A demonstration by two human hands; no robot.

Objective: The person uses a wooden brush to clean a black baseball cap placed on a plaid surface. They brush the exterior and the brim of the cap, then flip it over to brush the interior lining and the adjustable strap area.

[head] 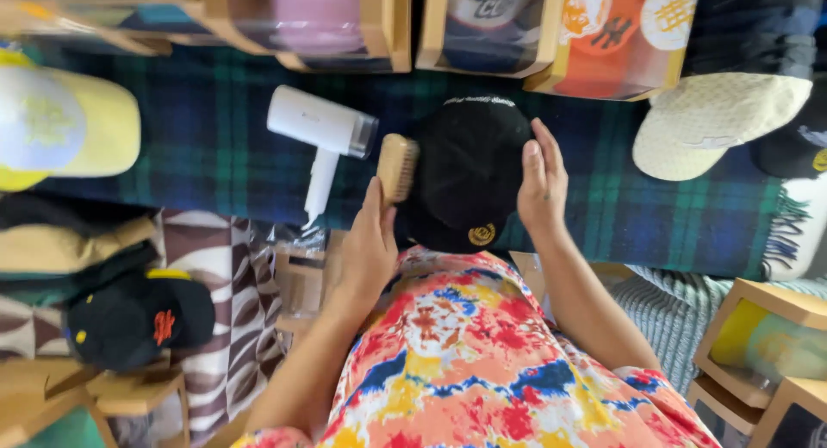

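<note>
Here the left hand (pixel 366 241) has its grip clenched on a small wooden brush (pixel 397 166) touching the black cap (pixel 465 177), which the right hand (pixel 541 183) steadies with flat, released fingers above the plaid-covered desk (pixel 207 138); short, light strokes would probably suit best.

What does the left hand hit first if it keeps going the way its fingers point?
The left hand holds a wooden brush and points up the frame. Past the brush tip, the nearest thing in line looks like the nozzle of the white hair dryer, though it could pass just right of it over the plaid blanket. Depth is unclear.
</note>
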